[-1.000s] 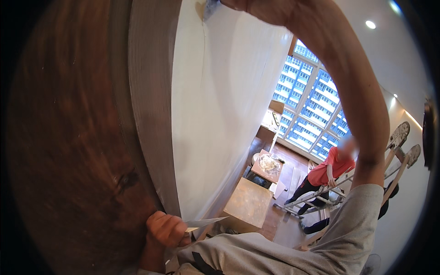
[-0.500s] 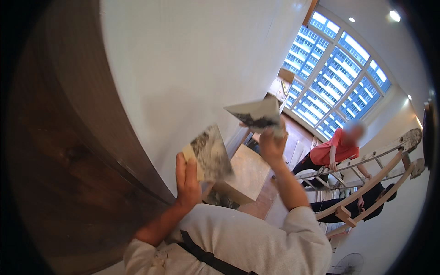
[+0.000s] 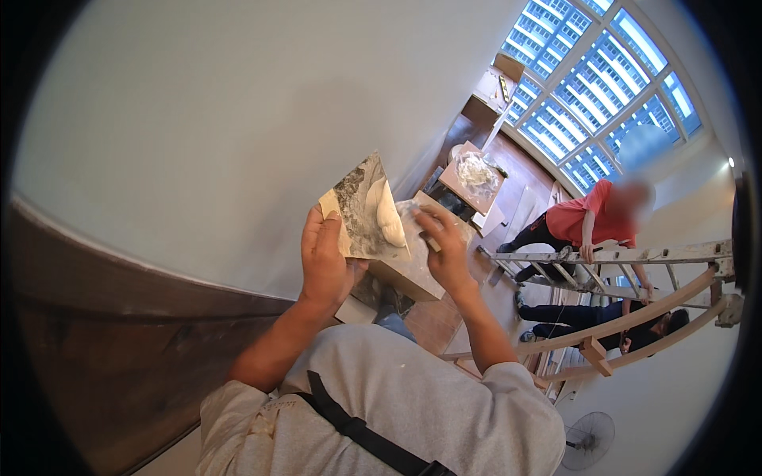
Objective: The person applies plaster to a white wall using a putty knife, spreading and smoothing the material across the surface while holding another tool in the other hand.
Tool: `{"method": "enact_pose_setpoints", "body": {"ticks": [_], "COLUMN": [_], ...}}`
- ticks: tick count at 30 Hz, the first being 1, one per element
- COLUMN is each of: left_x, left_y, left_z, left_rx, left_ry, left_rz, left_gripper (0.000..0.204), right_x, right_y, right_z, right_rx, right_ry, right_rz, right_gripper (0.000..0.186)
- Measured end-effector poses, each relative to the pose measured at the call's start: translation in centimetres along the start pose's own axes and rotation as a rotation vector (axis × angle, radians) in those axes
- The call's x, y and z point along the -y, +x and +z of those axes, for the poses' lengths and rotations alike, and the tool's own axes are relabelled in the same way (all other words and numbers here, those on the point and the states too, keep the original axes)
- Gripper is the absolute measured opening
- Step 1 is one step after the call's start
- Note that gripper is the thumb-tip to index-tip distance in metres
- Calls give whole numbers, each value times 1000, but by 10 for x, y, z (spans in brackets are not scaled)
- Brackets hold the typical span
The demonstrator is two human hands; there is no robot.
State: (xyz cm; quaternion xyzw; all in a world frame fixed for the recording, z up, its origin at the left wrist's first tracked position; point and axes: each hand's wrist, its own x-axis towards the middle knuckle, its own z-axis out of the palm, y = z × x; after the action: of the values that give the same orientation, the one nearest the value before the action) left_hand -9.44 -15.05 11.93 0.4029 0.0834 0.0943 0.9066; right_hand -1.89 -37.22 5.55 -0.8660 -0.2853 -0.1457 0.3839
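The white wall (image 3: 238, 119) takes up most of what there is to see from here, smooth and pale, curving over to a dark wooden panel (image 3: 103, 349) that runs along its lower left side. Off to the right, a tall gridded window (image 3: 587, 87) lets in bright daylight over a brown wooden floor (image 3: 524, 170). Closer in on the right, a ladder (image 3: 627, 258) lies across the view with curved wooden rails below it, and a person in a red shirt (image 3: 583, 218) leans against its upper rail; a second person in dark clothes is low down behind the rails. A standing fan (image 3: 589, 440) sits by the far wall at the bottom right. Out on the floor stands a small table (image 3: 468, 186) with a crumpled clear plastic sheet on top. The worker, in a grey shirt with a dark strap across it, has both forearms raised in front of the wall. The left hand (image 3: 324, 266) grips a flat square board (image 3: 361, 210), smeared grey and dark, fingers curled over its left edge and the thumb beneath, so the board is held tilted just in front of the wall. On the board lies a ridge of white putty (image 3: 389, 214). The right hand (image 3: 444, 254) is closed round a putty knife (image 3: 409, 214) whose blade rests against the board beside the putty. The two hands are close but not touching.
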Motion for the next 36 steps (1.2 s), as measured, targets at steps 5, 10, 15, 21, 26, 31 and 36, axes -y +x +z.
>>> {"method": "enact_pose_setpoints", "body": {"ticks": [5, 10, 15, 21, 26, 31, 36], "left_x": [27, 56, 37, 61, 110, 173, 168], "left_y": [33, 48, 83, 124, 175, 217, 218], "left_z": [-26, -1, 10, 30, 68, 78, 83], "left_rx": [195, 145, 125, 206, 367, 466, 410], "left_ry": [-72, -149, 481, 1280, 1629, 1907, 1756], "left_rz": [-383, -537, -229, 76, 231, 269, 570], "left_gripper": [29, 32, 27, 23, 17, 12, 15], "right_x": [-27, -99, -130, -81, -126, -147, -156], "right_y": [41, 29, -1, 38, 8, -26, -50], "right_z": [-25, -5, -25, -32, 24, 75, 88], "right_rx": [-42, 324, 258, -30, -46, -45, 94], "right_ry": [1606, 1302, 634, 37, 350, 1012, 1417], "right_rz": [354, 408, 609, 68, 344, 707, 803], "right_gripper": [38, 46, 29, 38, 39, 50, 48]}}
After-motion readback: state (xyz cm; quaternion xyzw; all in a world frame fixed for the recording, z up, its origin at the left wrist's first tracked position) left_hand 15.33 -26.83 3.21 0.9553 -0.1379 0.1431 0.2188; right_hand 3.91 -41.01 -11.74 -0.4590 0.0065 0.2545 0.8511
